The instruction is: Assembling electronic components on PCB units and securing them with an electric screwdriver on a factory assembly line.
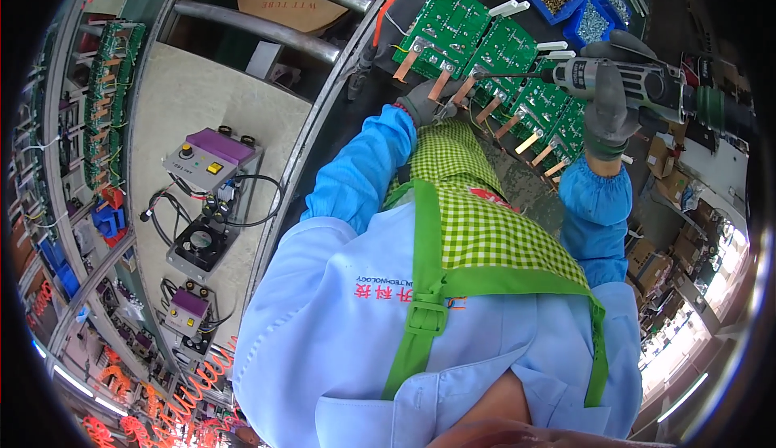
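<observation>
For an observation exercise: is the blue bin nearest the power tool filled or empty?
Not empty: small silvery pieces lie heaped inside the blue bin.

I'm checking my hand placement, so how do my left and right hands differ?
Your right hand wraps around the power driver, while your left hand holds no driver and sits by the copper strips. Bare wrist shows behind the right hand's glove, whereas the left hand's glove reaches about to its sleeve. Both hands wear dark gloves, with blue sleeves on the forearms.
</observation>
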`<action>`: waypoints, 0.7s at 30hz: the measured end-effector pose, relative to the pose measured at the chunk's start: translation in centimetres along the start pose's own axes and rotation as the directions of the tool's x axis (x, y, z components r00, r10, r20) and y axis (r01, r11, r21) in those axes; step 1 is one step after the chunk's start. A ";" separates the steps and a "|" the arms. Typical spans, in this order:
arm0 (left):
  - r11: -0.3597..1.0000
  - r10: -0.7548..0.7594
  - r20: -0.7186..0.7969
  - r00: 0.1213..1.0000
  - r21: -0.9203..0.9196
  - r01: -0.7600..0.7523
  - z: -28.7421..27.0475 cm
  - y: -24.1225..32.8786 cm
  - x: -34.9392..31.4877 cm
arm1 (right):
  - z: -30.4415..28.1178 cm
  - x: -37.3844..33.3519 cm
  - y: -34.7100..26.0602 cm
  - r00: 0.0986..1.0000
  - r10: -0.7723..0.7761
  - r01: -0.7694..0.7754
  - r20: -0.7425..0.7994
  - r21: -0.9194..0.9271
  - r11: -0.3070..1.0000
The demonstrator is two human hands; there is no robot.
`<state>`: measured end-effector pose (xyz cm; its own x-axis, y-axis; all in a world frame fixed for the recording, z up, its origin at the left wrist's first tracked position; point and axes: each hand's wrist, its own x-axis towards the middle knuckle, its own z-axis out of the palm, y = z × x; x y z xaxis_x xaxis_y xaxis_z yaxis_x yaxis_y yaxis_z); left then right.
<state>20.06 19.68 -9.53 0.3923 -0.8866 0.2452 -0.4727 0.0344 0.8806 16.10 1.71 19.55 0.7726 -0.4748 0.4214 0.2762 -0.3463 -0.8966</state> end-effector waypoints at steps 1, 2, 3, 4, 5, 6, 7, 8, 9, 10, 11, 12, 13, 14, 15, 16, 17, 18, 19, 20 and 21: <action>0.992 0.008 -0.013 1.000 -0.129 -0.010 -0.1 -0.1 0.1 | 0.0 0.0 0.0 0.999 0.036 -0.036 -0.007 0.074 0.997; 0.989 -0.047 0.035 0.998 -0.141 0.052 -0.1 -0.1 0.1 | 0.0 0.0 0.0 1.000 0.018 -0.019 0.008 0.080 0.997; 0.978 -0.018 0.003 1.000 -0.207 0.018 -0.1 -0.1 0.2 | -0.1 0.1 0.0 0.999 -0.029 0.031 0.045 -0.048 0.998; 0.965 0.022 -0.040 0.999 -0.259 -0.031 -0.1 -0.1 0.3 | 0.0 0.0 0.0 0.997 -0.048 0.057 0.062 -0.166 0.984; 0.836 -0.078 0.053 0.996 -0.541 0.094 0.0 0.0 0.3 | 0.0 0.1 0.1 0.995 -0.036 0.045 0.088 -0.100 0.994; 0.729 -0.137 0.100 0.985 -0.664 0.169 0.1 0.0 0.3 | 0.0 0.0 0.2 0.994 -0.043 0.053 0.097 -0.104 0.993; 0.553 -0.217 0.188 0.958 -0.785 0.279 0.3 0.0 0.6 | 0.0 0.0 0.3 0.995 -0.023 0.033 0.102 -0.096 0.995; 0.345 -0.288 0.253 0.924 -0.872 0.346 0.5 0.1 0.5 | -0.1 -0.1 0.4 0.993 -0.010 0.021 0.118 -0.091 0.996; 0.116 -0.355 0.316 0.880 -0.919 0.377 0.7 0.2 0.8 | 0.0 -0.2 0.6 0.994 0.004 0.001 0.113 -0.042 0.999; 0.335 -0.335 0.243 0.910 -0.872 0.356 0.7 0.4 0.6 | -0.1 -0.3 0.6 0.993 0.001 0.006 0.118 -0.060 0.998; 0.159 -0.401 0.288 0.870 -0.913 0.375 0.6 0.7 0.9 | 0.0 -0.3 0.8 0.994 -0.004 0.007 0.109 -0.034 0.999; 0.005 -0.402 0.302 0.864 -0.943 0.332 0.5 0.9 1.0 | 0.1 -0.3 0.8 0.997 0.021 -0.021 0.075 0.000 1.000; -0.022 -0.464 0.349 0.814 -0.923 0.383 0.2 1.2 0.9 | 0.2 -0.3 0.8 0.996 0.002 -0.002 0.092 0.001 1.000; 0.028 -0.490 0.347 0.799 -0.910 0.413 -0.1 1.5 0.9 | 0.4 -0.3 0.8 0.996 0.020 -0.022 0.084 0.030 0.999; 0.083 -0.513 0.341 0.788 -0.894 0.440 -0.4 1.7 0.9 | 0.5 -0.3 0.7 0.997 0.031 -0.036 0.075 0.060 0.998; 0.089 -0.513 0.337 0.790 -0.894 0.439 -0.7 1.9 0.9 | 0.6 0.0 0.6 0.998 0.031 -0.034 0.051 0.078 0.996; 0.507 -0.416 0.115 0.902 -0.794 0.336 -0.8 2.0 0.9 | 0.6 -0.4 0.3 0.999 0.047 -0.048 -0.009 -0.148 0.988; 0.481 -0.418 0.167 0.893 -0.793 0.373 -0.8 1.9 1.0 | 0.7 -0.3 0.2 0.999 0.034 -0.036 -0.015 -0.161 0.986; 0.321 -0.414 0.241 0.878 -0.863 0.389 -0.7 1.9 1.1 | 0.8 -0.4 0.1 1.000 0.029 -0.027 0.008 -0.170 0.985; 0.116 -0.477 0.353 0.805 -0.883 0.456 -0.6 1.7 1.2 | 0.8 -0.4 0.0 1.000 0.024 -0.021 0.016 -0.162 0.987; 0.221 -0.489 0.317 0.812 -0.856 0.468 -0.5 1.6 1.1 | 1.0 -0.4 -0.1 1.000 0.024 -0.022 0.016 -0.125 0.992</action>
<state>20.15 18.97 -7.65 0.2994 -0.8835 -0.3602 0.7541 -0.0122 0.6567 16.33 2.76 19.38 0.7882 -0.4701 0.3971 0.1853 -0.4342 -0.8816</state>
